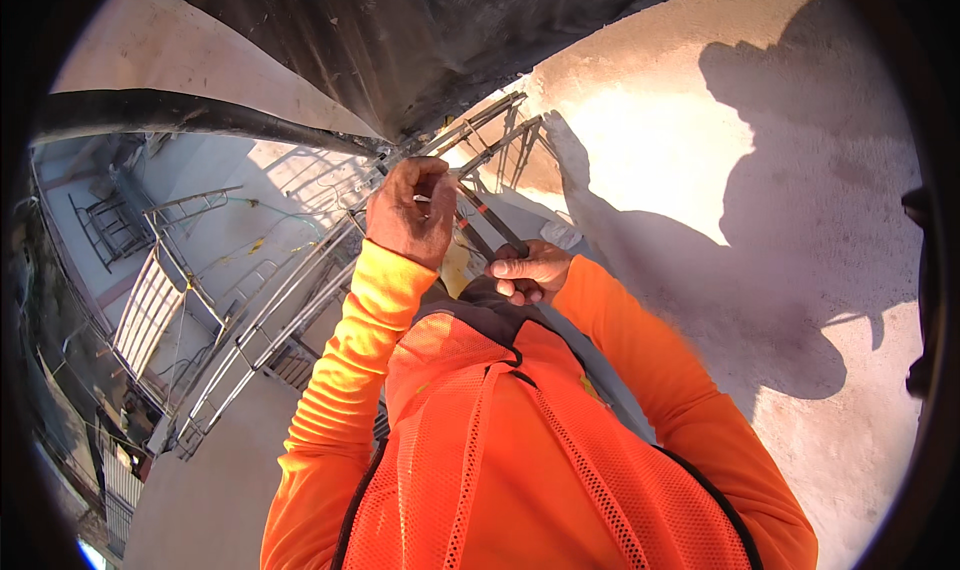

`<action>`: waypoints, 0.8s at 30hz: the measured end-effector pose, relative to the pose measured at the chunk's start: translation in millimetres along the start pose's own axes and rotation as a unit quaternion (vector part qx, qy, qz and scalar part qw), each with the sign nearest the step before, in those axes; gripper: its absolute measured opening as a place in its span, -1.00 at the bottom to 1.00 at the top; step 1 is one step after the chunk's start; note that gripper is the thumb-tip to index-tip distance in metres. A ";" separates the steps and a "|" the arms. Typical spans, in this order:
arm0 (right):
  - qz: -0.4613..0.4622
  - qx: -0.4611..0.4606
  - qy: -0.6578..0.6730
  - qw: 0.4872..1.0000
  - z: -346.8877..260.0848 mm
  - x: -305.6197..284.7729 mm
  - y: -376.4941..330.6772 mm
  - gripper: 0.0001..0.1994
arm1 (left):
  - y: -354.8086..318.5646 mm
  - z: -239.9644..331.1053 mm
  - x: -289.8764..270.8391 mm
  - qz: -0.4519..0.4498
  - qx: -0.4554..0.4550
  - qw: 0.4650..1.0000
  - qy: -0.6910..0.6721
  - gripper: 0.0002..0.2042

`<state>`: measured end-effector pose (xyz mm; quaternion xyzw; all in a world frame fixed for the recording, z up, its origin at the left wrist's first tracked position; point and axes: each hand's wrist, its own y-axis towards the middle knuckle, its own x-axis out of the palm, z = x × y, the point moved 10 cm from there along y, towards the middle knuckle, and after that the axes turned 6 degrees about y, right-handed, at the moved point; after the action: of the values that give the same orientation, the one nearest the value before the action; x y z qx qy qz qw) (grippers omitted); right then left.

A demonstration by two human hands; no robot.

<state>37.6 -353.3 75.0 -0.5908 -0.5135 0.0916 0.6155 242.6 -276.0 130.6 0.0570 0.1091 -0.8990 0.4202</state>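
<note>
My left hand (408,215) is raised in front of my chest, its fingers curled inward. A small whitish bit (421,199) shows at the fingers; I cannot make out what it is. Lower and to the right, my right hand (533,270) is closed, thumb on top, around the near end of a dark slim bar (500,228) with a reddish band. A second dark bar with a similar band runs beside it, partly hidden by the hands. Both my arms are in orange sleeves, and an orange mesh vest (440,420) covers my front.
Metal scaffold rails (250,335) run below on the left, with a slatted frame (155,305) farther out. A rough plastered wall (640,170) stands on the right, carrying a large shadow. Dark sheeting (400,40) hangs ahead, and a thick black tube (200,110) crosses the upper left.
</note>
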 end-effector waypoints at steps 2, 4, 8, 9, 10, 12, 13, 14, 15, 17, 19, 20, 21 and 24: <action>-0.048 0.006 0.031 0.998 22.8 13.9 -9.7 -0.69 | -13.9 -50.2 -21.9 0.011 -0.122 0.990 0.070 -0.65; -0.093 0.013 0.025 0.995 39.2 28.8 -16.9 -0.68 | -32.5 -76.9 5.4 -0.093 -0.162 0.972 -0.142 -0.59; -0.067 0.021 -0.013 0.997 44.7 36.4 -22.1 -0.69 | -62.6 -99.3 16.0 -0.119 -0.200 0.890 -0.392 -0.62; -0.100 -0.021 -0.038 0.994 35.0 46.5 -24.9 -0.69 | -63.5 -102.9 9.3 -0.102 -0.183 0.906 -0.368 -0.64; -0.095 -0.057 -0.073 0.991 26.8 50.0 -26.1 -0.66 | -65.5 -106.8 6.6 -0.101 -0.186 0.899 -0.384 -0.64; -0.080 -0.035 -0.153 0.984 30.7 55.4 -25.9 -0.49 | -70.0 -114.4 0.4 -0.090 -0.191 0.884 -0.417 -0.62; -0.084 -0.090 -0.211 0.970 22.3 62.8 -28.8 -0.49 | -77.6 -132.5 -0.9 -0.057 -0.254 0.883 -0.390 -0.59; -0.102 -0.117 -0.273 0.950 19.6 72.6 -29.5 -0.49 | -83.9 -143.6 -13.5 -0.014 -0.272 0.907 -0.322 -0.58; -0.106 -0.153 -0.333 0.925 15.5 79.3 -33.1 -0.50 | -89.2 -147.8 -23.5 0.014 -0.263 0.928 -0.264 -0.57; -0.148 -0.228 -0.301 0.914 3.1 96.7 -41.7 -0.61 | -103.7 -155.5 -51.4 0.108 -0.251 0.928 -0.255 -0.58; -0.123 -0.417 -0.318 0.843 -31.7 108.5 -66.8 -0.71 | -126.8 -160.5 -83.7 0.159 -0.269 0.932 -0.186 -0.61; -0.089 -0.455 -0.337 0.819 -44.0 107.3 -71.5 -0.73 | -136.7 -161.3 -91.9 0.177 -0.276 0.931 -0.162 -0.63; -0.042 -0.452 -0.356 0.817 -52.9 100.1 -70.9 -0.72 | -143.0 -159.5 -93.8 0.167 -0.274 0.932 -0.167 -0.63; -0.008 -0.552 -0.422 0.719 -98.6 107.9 -51.6 -0.68 | -152.0 -150.1 -95.8 0.161 -0.273 0.934 -0.165 -0.63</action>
<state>134.3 -352.8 196.1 -0.7215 -0.6846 0.0265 -0.1001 188.8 -73.5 26.1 -0.1920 0.2689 -0.7518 0.5706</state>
